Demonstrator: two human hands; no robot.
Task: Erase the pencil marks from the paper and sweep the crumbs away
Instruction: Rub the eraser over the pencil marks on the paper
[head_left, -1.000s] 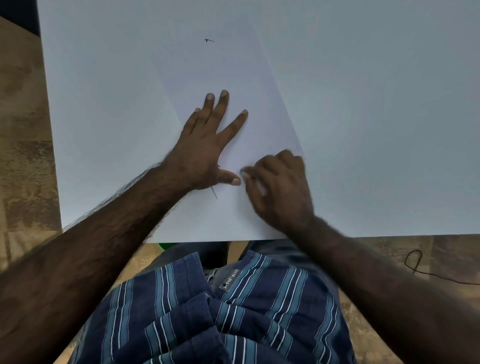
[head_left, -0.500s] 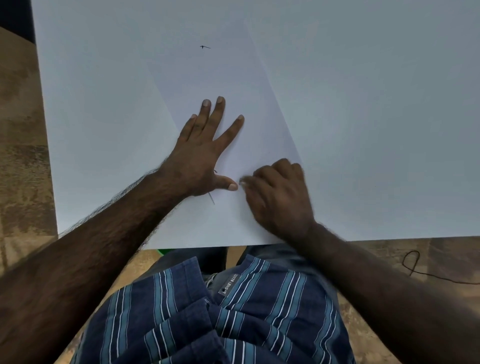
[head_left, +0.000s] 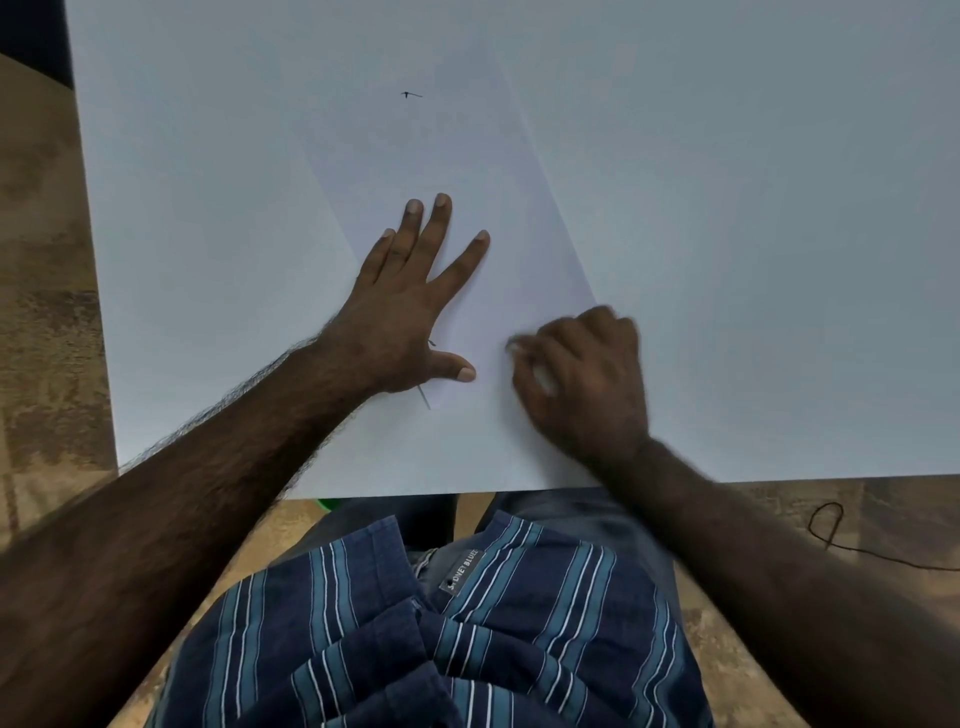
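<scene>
Head view:
Paper: white sheet of paper lay angled on the white table.
Left hand: left hand pressed flat, fingers spread.
Right hand: right hand blurred, curled around a small white eraser on the sheet.
Marks: short pencil line beside the left thumb; small dark mark farther up.

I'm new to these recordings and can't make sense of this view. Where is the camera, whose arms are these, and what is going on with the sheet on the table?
There is no machine here. A person wears a camera on the head, looking down, so you see their own arms and striped shirt. A sheet of paper lies at an angle on a white table. The left hand lies flat on the paper, fingers spread, likely steadying it. The right hand is curled and blurred; something pale shows inside it, probably an eraser, though the picture is too smeared to be sure. A small dark mark sits higher on the sheet, and a thin pencil line shows by the left hand's thumb. A dark cord lies on the floor.
</scene>
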